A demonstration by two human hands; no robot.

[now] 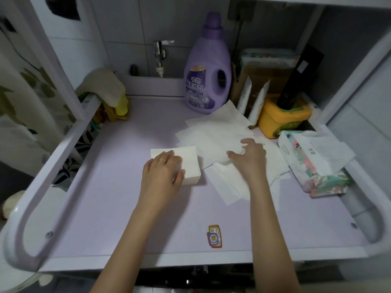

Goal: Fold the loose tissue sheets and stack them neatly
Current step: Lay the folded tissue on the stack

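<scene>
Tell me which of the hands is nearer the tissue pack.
Right. The right hand rests on the loose sheets just left of the tissue pack. The left hand lies farther left, flat on the folded stack.

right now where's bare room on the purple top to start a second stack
Free: the broad patch left of the folded stack, toward the rail, and the near strip around the sticker. Crowded: the right and back right, with loose sheets, tissue pack, yellow tub.

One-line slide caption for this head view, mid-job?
Left hand rests on the white folded tissue stack; right hand reaches onto the loose white tissue sheets on the lilac tabletop.
</scene>
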